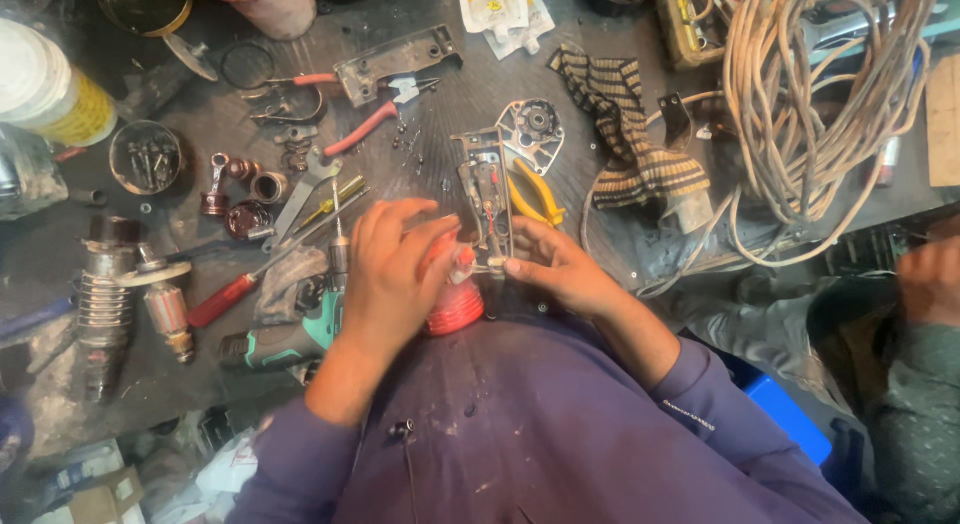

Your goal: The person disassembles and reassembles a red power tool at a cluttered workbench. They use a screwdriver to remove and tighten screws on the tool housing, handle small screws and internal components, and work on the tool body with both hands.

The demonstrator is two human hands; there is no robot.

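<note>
Nearest the camera, the left hand [395, 274] wraps closed around a red ribbed tool body [455, 304] at the bench's near edge. The right hand [555, 269] pinches its small front fitting [480, 269]. Rigid, probably light plastic, best held by the ribs; thin wiring looks fragile. Behind lie the open handle shell [487, 189] and yellow pliers [535, 194].

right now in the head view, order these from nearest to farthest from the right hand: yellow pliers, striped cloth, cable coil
1. yellow pliers, just above the right hand
2. striped cloth, up and to the right
3. cable coil, far right
</note>
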